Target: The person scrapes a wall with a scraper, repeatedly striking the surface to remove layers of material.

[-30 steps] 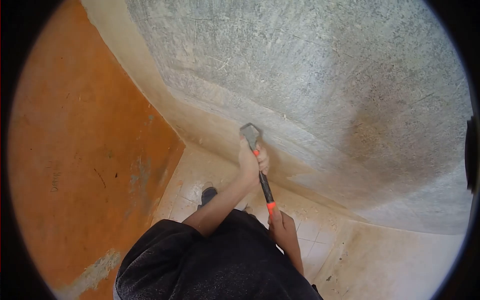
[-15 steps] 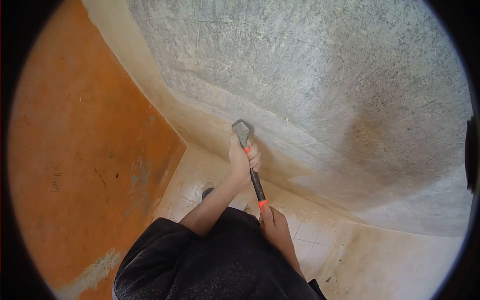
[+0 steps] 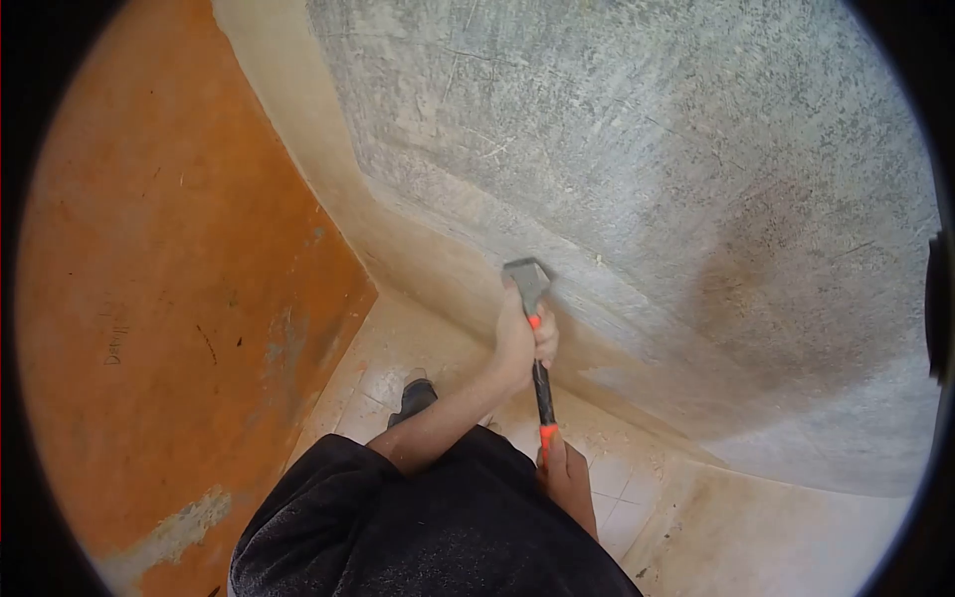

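A long scraper (image 3: 543,396) with a grey metal head and a black and orange handle slants across the middle of the view. Its blade end lies against the lower part of the grey, scratched wall (image 3: 577,119), right above a cream strip (image 3: 428,249). My left hand (image 3: 517,338) wraps round the scraper just below the head, with the thumb side up by the metal. Lower down, my right hand (image 3: 569,476) grips the handle's end, near the orange band. Part of its fingers is hidden behind the handle and my dark shirt.
An orange wall (image 3: 179,259) with scuffs and a patch of bare plaster rises on the left and meets the cream strip at a corner. Below, a dusty tiled floor (image 3: 622,497) runs along the wall. My shoe (image 3: 415,400) stands on it, near the corner.
The scraper and both hands have moved to the right along the wall and slightly lower in view. The view itself has shifted a little, and more of the shoe shows.
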